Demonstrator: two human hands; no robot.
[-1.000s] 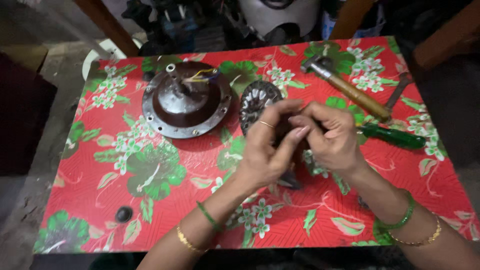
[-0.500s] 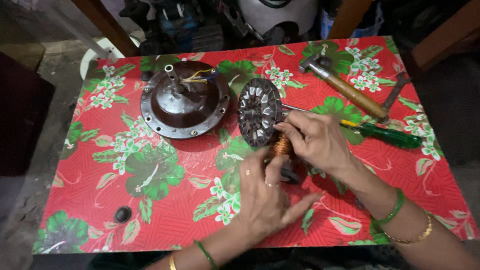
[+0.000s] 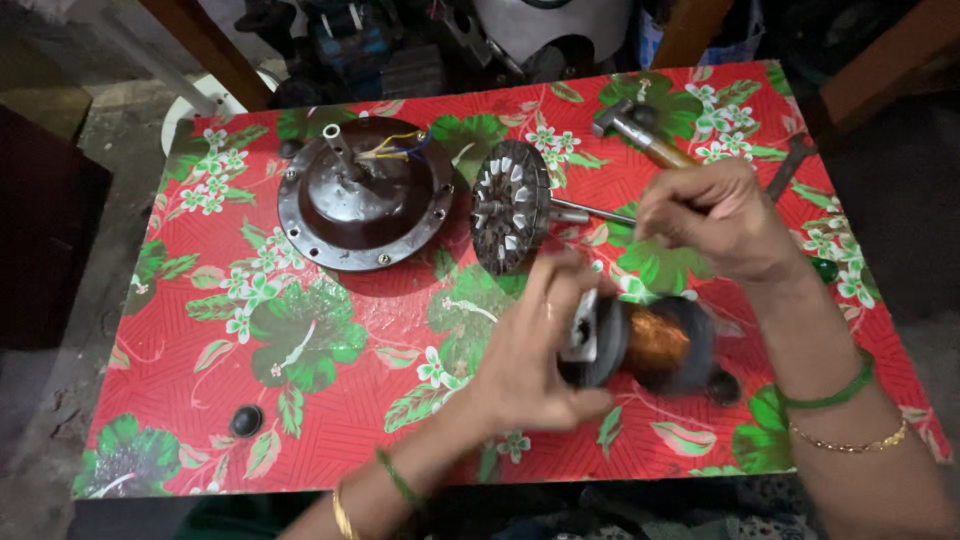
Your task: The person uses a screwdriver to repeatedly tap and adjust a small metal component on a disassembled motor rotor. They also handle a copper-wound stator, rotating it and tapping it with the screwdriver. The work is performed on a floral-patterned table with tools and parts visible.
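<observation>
My left hand [image 3: 530,360] grips a dark round stator with copper winding [image 3: 655,345], holding it on edge just above the red floral tablecloth [image 3: 330,400]. My right hand [image 3: 715,220] hovers higher, its fingers curled shut beside the end of a steel shaft. That shaft belongs to a finned rotor disc [image 3: 510,205] resting tilted on the cloth. I cannot tell whether the right fingers pinch anything. A brown domed motor cover [image 3: 365,195] with coloured wires lies to the left of the rotor.
A wooden-handled hammer [image 3: 640,125] lies at the back right, partly under my right hand. A green tool handle [image 3: 825,268] peeks out beside my right wrist. Small black knobs [image 3: 245,420] [image 3: 722,385] sit on the cloth. Dark clutter stands behind the table.
My hands have come apart: the left has lifted the copper-wound stator off the cloth and turned it on edge, and the right has risen toward the back right, near the rotor's shaft.
</observation>
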